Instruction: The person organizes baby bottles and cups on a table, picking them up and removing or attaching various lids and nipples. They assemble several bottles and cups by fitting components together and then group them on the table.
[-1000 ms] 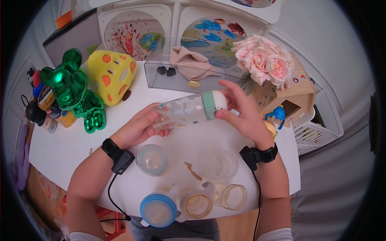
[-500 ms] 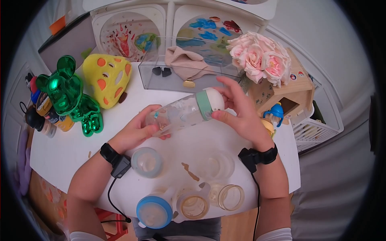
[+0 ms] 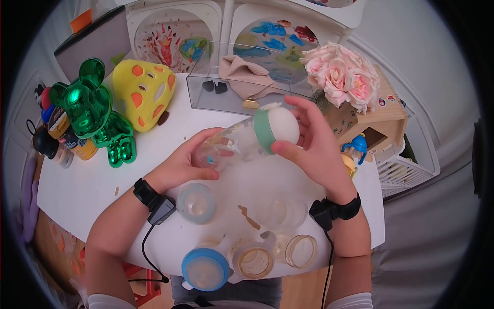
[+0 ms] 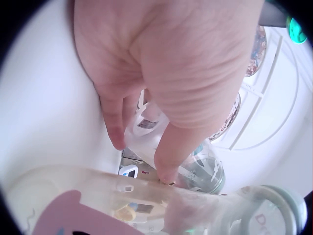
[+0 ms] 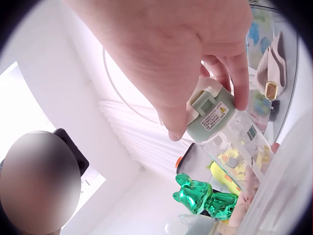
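Observation:
Both hands hold a clear drinking bottle (image 3: 234,141) above the table, tilted with its lid end to the right. Its green collar (image 5: 210,115) bears a small printed label and a catch, and a white domed lid (image 3: 283,125) tops it. My left hand (image 3: 193,159) grips the base end, thumb along the near side. My right hand (image 3: 319,147) holds the lid end, thumb at the collar and fingers behind the dome. Below the left hand stands a bottle with a pale green lid (image 3: 197,203); a clear bottle (image 3: 284,211) stands to its right.
Along the near edge stand a blue-ringed bottle (image 3: 206,269) and two open-topped bottles, one amber-rimmed (image 3: 254,261), one clear (image 3: 301,251). A clear box (image 3: 206,100) with a pink cloth lies behind. A green bear figure (image 3: 98,113), yellow plush (image 3: 144,95), roses (image 3: 342,77) and wooden house (image 3: 378,129) flank it.
The bottle has turned in my hands, so its domed lid faces the head camera more and the label has rolled out of the head view. My left thumb has shifted nearer along the base.

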`<state>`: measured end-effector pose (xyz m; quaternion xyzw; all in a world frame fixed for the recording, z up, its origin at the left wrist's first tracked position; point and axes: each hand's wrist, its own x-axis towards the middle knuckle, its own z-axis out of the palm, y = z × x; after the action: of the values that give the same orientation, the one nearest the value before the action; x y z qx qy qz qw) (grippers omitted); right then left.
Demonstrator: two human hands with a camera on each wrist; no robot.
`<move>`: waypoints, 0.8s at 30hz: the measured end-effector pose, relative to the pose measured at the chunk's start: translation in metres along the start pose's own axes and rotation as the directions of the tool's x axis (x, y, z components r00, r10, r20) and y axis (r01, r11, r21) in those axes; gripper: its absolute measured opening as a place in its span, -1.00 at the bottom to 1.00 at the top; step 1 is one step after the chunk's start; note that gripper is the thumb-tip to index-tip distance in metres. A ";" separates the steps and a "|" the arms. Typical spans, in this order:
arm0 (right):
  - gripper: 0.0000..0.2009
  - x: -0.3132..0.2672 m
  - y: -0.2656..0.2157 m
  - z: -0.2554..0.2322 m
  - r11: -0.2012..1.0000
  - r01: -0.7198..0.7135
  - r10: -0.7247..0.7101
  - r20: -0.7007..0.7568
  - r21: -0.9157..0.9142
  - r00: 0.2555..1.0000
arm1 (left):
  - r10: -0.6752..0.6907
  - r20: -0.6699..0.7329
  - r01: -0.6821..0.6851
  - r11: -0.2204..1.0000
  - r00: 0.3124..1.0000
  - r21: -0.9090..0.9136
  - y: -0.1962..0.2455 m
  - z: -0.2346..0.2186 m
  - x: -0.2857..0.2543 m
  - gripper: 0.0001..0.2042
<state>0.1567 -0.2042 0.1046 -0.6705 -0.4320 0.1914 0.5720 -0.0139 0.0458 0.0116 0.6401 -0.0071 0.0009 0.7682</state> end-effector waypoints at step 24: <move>0.05 -0.004 0.000 0.007 0.915 0.275 -0.369 0.338 0.296 0.866 | 0.024 0.120 -0.004 0.987 0.992 -0.162 -0.008 -0.007 0.003 -0.53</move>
<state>0.1492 -0.2036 0.1022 -0.4638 -0.6167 0.2712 0.5754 -0.0109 0.0509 0.0022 0.5747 -0.0585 -0.0334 0.8156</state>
